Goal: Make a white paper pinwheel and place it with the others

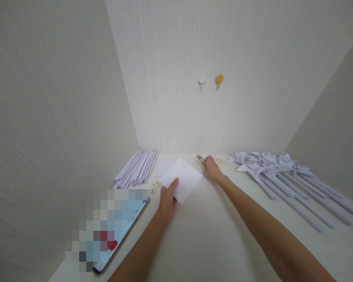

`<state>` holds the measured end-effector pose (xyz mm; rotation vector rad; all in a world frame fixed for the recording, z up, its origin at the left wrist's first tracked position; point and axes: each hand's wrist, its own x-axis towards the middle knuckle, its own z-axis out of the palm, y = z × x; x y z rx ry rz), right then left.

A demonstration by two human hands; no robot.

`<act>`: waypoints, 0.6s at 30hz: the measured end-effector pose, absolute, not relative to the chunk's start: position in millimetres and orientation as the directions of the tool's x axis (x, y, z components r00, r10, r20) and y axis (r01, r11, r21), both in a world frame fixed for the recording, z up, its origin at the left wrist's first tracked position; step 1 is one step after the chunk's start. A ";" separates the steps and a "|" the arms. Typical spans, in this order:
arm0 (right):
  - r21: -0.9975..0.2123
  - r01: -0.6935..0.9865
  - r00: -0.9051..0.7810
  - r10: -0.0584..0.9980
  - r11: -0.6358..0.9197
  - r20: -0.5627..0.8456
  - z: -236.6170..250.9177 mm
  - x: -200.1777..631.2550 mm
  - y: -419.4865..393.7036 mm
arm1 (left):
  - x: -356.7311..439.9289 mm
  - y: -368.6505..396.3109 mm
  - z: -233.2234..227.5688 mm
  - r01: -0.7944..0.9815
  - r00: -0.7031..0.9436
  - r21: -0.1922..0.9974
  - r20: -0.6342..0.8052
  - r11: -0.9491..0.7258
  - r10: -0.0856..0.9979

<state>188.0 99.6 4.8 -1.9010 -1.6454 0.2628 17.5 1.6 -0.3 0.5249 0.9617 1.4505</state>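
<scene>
Between the thumb and fingers of my left hand (168, 199) is a square sheet of white paper (184, 180), turned cornerwise above the table. My right hand (212, 168) is closed around a pair of scissors (200, 158), whose handles are hidden in the fingers. The blades point up and left, apart from the sheet. Behind the held sheet, more white paper (164, 166) lies flat on the table. Small pale bits (154, 187) are scattered just left of my left hand, too small to name.
Rolled white paper sticks (138, 168) lie in a bundle at the back left. Several paper pinwheels (261, 170) on sticks cover the right side. A phone (120, 231), partly blurred out, lies at the front left. Two hooks (219, 79) are on the back wall.
</scene>
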 end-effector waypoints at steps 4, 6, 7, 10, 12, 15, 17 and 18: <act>-0.718 0.696 0.266 0.930 -0.002 0.255 4.9 186.1 64.9 | 18.9 0.8 -2.7 -0.511 -0.145 0.857 -0.155 0.060 0.977; -0.955 0.289 0.312 0.936 0.072 0.165 1.5 179.6 34.8 | 20.7 -0.4 -3.8 -0.490 -0.120 0.871 -0.111 0.039 0.987; -0.987 0.115 0.271 0.952 0.112 0.140 -0.5 175.4 18.2 | 21.8 -1.1 -4.4 -0.480 -0.099 0.877 -0.087 0.029 0.991; -0.978 -0.198 0.138 0.990 0.064 0.037 -5.5 162.7 -26.7 | 24.7 -3.6 -6.1 -0.445 -0.023 0.896 -0.025 0.012 0.999; -0.965 -0.262 0.083 0.997 0.020 -0.002 -7.8 156.5 -45.5 | 26.0 -5.0 -7.2 -0.427 0.006 0.904 -0.004 0.006 1.000; -0.960 -0.277 0.065 0.996 -0.046 -0.067 -9.9 151.7 -54.9 | 26.7 -6.1 -7.7 -0.416 0.010 0.910 0.003 0.002 1.000; -0.962 -0.268 0.034 0.997 -0.059 -0.071 -9.9 150.7 -54.3 | 26.7 -6.2 -7.0 -0.416 -0.005 0.910 0.000 -0.002 1.000; -0.964 -0.259 0.027 0.998 -0.051 -0.060 -9.5 150.5 -53.7 | 26.7 -6.1 -6.5 -0.419 -0.016 0.908 -0.005 -0.002 1.000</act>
